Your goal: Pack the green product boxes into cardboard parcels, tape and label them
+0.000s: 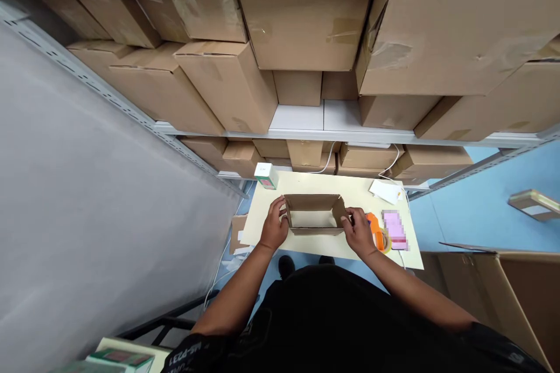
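A small cardboard box [317, 231] stands on the pale table [258, 227], its top open. Inside its walls shows a pale surface coloured like the tabletop. My left hand [275, 226] grips the box's left end, fingers bent over the edge. At the opposite end my right hand [357, 232] is closed on the right wall, thumb near the front corner. Just right of that hand lies an orange tape dispenser [373, 227] with a roll of yellowish tape [385, 241]. A small white and green box [266, 176] sits at the table's back left.
Shelves of cardboard boxes [306, 17] rise behind the table. A pink blurred item [395, 227] and a white object [385, 191] with a cable lie on the right. A large open carton [476, 280] stands at lower right; a grey wall [87, 186] borders the left.
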Tool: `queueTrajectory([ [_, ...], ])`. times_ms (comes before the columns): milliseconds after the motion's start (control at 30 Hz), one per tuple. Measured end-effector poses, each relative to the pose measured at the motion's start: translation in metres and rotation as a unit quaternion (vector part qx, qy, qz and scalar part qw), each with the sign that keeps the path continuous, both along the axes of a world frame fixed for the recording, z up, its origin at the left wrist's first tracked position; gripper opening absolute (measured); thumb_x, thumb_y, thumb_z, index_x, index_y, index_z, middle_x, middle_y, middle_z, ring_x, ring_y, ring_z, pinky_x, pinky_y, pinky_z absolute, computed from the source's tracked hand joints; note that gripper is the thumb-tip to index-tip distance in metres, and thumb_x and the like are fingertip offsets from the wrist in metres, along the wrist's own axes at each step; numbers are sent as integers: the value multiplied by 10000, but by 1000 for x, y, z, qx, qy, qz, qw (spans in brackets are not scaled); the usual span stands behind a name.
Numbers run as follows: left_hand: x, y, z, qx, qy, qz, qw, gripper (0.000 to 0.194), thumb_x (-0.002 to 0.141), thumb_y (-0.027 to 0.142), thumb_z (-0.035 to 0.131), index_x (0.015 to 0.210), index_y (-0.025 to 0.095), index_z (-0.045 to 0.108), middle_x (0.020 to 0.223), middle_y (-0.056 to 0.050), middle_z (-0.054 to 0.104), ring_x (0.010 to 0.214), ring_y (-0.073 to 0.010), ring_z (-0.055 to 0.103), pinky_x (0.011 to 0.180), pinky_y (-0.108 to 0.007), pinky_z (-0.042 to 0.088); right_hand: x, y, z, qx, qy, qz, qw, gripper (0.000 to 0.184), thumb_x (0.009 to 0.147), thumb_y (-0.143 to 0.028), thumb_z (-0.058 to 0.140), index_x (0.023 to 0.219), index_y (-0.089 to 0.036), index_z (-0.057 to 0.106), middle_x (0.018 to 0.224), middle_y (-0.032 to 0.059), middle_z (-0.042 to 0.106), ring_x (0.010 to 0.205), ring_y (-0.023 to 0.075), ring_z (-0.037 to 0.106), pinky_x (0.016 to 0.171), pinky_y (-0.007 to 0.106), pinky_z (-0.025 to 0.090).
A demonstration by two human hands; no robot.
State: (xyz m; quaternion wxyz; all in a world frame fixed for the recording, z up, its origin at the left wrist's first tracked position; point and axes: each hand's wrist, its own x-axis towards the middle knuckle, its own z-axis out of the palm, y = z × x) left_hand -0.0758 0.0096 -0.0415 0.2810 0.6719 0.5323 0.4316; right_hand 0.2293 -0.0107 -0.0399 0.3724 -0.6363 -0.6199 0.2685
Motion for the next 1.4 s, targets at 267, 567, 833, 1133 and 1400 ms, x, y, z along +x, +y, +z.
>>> queueTrajectory([
  [267, -11, 11, 1, -40, -9, -97, 994, 545, 928, 207, 586, 1467, 245, 515, 1555, -122, 505, 1446, -284, 489, 1166, -491, 490, -25, -15, -5, 34, -1, -60, 998, 355, 993, -479, 507, 1224, -242, 637, 1156, 141, 614, 1027, 303, 604, 891, 492, 539],
  [567, -19, 22, 6, 12, 106, -154, 982, 409, 994, 325, 545, 1374, 209, 638, 1263, -128, 625, 1224, -278, 576, 1094, -506, 495, -30, -21, -2, 62, -71, 43, 995, 433, 982, -508, 583, 1307, -239, 685, 1300, 134, 674, 1227, 328, 582, 1054, 544, 497],
  [833, -36, 29, 7, 23, 167, -272, 948, 458, 905, 465, 699, 1288, 216, 706, 1323, -118, 689, 1294, -331, 530, 1104, -553, 470, -15, -18, 5, 43, -122, 100, 987, 420, 945, -509, 657, 1273, -252, 706, 1162, 101, 757, 1145, 331, 622, 1007, 526, 508],
  [1133, -15, 22, -9, -44, 90, -112, 989, 455, 884, 248, 655, 1335, 207, 615, 1275, -126, 624, 1250, -278, 578, 1105, -498, 501, -25, -12, -12, 6, -102, -7, 995, 300, 949, -404, 607, 1177, -216, 660, 1133, 123, 674, 1045, 299, 646, 920, 470, 558],
  [1400, -6, 27, -15, -78, 63, -55, 993, 971, 781, 217, 729, 1622, 276, 248, 1632, -145, 330, 1484, -342, 381, 1169, -539, 434, -30, -9, -29, 1, -102, -34, 994, 771, 926, -373, 581, 1607, -219, 253, 1575, 183, 376, 1431, 358, 444, 1110, 562, 488],
])
